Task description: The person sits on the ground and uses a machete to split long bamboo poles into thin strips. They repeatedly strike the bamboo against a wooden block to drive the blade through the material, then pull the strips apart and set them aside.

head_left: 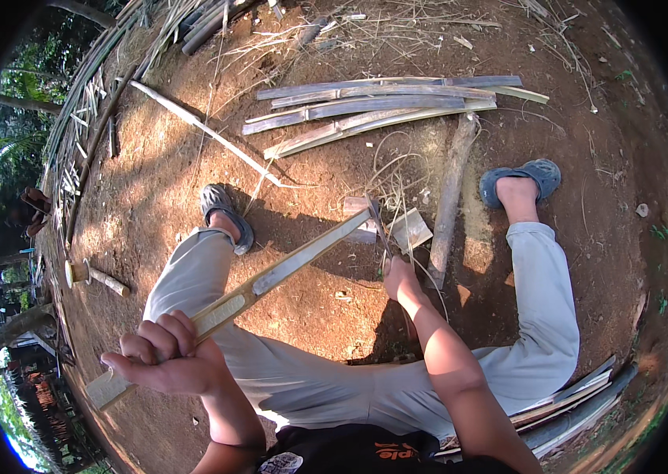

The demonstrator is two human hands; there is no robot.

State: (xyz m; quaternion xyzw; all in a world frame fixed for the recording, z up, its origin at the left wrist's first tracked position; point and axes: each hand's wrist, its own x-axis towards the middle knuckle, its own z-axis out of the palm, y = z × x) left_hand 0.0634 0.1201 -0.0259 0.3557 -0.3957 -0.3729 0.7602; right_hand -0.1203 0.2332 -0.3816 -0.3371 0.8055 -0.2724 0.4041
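A split bamboo strip [296, 262] slants across the middle, its pale inner face turned up and a node partway along. My left hand [172, 359] is closed round its near end, which sticks out past the fist. In my right hand [401, 278] is a knife [379, 221]; the fingers wrap its handle, which is mostly hidden. The narrow blade meets the strip's far end and crosses it. Beneath the blade, small flat wood pieces [410, 230] lie on the ground, and thin curled shavings [399, 178] are scattered just beyond.
Several split bamboo lengths [365, 107] lie beyond my feet, near a round log [452, 197]. A long pale strip [200, 126] rests at the left, and a short bamboo piece [109, 282] nearer. More strips [571, 407] lie at my right hip. Another person [36, 209] is at far left.
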